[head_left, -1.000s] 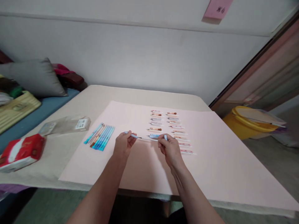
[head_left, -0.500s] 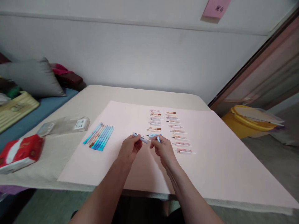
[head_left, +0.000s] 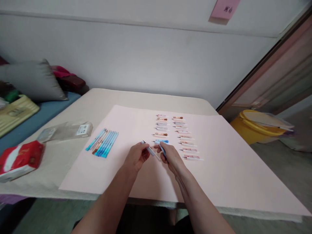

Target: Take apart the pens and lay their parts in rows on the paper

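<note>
Over the pink sheet, my left hand (head_left: 136,156) is closed on a pale pen part (head_left: 151,151). A dark tip shows at its upper end, and a thin white refill seems to stick out at its lower end. Close by on the right, my right hand (head_left: 171,155) has its fingers closed round a blue pen barrel (head_left: 162,150). The two parts are apart. Just beyond my hands lies a blue pen body (head_left: 163,141), the nearest in a column of separated pens. Left of my hands, several whole pens (head_left: 105,143) lie side by side.
The pink sheet (head_left: 234,182) covers much of the cloth-topped table. A second column of separated pens (head_left: 187,143) lies to the right. A clear plastic package (head_left: 65,131) and a red tissue pack (head_left: 21,159) are at the left; a yellow bin (head_left: 253,126) stands at the right.
The pale pen part in my left hand has tilted more steeply, its lower end towards me. The barrel in my right hand has turned and now shows more of its blue side.
</note>
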`<state>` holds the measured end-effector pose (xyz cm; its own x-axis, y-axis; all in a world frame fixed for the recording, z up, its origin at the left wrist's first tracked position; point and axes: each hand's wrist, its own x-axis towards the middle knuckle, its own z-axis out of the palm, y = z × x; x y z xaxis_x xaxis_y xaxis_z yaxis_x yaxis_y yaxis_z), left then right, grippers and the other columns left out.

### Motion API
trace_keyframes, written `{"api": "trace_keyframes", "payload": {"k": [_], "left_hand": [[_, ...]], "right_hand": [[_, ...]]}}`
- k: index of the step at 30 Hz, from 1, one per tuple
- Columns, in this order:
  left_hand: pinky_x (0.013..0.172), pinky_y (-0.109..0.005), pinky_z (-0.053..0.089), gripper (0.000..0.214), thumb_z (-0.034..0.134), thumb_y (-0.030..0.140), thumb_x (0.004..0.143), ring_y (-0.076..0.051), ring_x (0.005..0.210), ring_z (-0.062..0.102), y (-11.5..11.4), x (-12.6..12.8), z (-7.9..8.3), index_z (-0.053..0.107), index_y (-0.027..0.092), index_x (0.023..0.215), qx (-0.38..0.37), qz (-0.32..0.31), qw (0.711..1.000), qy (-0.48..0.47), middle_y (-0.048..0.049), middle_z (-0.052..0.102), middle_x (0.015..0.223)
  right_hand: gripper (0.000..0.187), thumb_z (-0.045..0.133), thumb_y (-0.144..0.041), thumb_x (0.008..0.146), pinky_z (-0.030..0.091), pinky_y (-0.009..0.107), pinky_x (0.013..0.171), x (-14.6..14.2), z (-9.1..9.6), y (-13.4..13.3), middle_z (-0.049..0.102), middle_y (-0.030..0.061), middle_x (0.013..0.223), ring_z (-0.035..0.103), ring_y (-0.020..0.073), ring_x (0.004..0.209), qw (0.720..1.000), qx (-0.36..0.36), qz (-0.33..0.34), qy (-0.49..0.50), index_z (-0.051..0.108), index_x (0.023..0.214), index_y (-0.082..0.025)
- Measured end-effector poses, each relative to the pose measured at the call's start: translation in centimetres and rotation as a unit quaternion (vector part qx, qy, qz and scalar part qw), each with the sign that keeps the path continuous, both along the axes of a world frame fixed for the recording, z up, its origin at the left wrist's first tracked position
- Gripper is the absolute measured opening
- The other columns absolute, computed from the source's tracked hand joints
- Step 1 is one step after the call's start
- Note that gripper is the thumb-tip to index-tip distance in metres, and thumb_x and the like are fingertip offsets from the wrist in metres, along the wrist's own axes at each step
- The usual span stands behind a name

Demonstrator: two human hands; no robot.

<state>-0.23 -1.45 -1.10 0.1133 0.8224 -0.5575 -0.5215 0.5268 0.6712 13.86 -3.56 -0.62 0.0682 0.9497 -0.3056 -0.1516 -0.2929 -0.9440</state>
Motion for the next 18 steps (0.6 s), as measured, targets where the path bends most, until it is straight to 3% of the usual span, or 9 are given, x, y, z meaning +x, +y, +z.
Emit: {"api": "trace_keyframes", "payload": {"k": [6, 10, 18], "left_hand": [[0.050, -0.017, 0.042, 0.015, 0.067, 0.014, 0.063, -0.008, 0.055, 0.056, -1.0, 1.6, -0.6, 0.062, 0.014, 0.077, 0.009, -0.091, 0.996, -0.001, -0.0033, 0.063, 0.070], [0.051, -0.018, 0.042, 0.017, 0.068, 0.016, 0.061, -0.009, 0.056, 0.057, -1.2, 2.1, -0.7, 0.063, 0.014, 0.077, 0.017, -0.091, 0.996, 0.001, -0.0031, 0.063, 0.068], [0.055, -0.021, 0.044, 0.016, 0.069, 0.015, 0.060, -0.010, 0.057, 0.056, -1.3, 2.1, -0.8, 0.064, 0.013, 0.075, 0.048, -0.066, 0.997, -0.003, -0.0021, 0.062, 0.066]], "right_hand": [[0.019, 0.055, -0.031, 0.068, 0.018, 0.022, 0.036, -0.5, -0.1, 0.4, 0.044, -0.0042, 0.045, 0.034, 0.0079, 0.039, 0.999, -0.030, -0.001, -0.010, 0.064, 0.066, -0.015], [0.016, 0.056, -0.028, 0.068, 0.028, 0.022, 0.042, -0.7, 0.0, 0.2, 0.055, -0.0011, 0.056, 0.041, 0.0094, 0.047, 0.999, 0.028, 0.007, -0.027, 0.062, 0.060, -0.016], [0.018, 0.056, -0.030, 0.073, 0.039, 0.023, 0.059, -1.1, -0.4, 0.2, 0.065, 0.0025, 0.079, 0.055, 0.0154, 0.072, 0.997, 0.074, 0.025, 0.021, 0.068, 0.078, -0.018]]}}
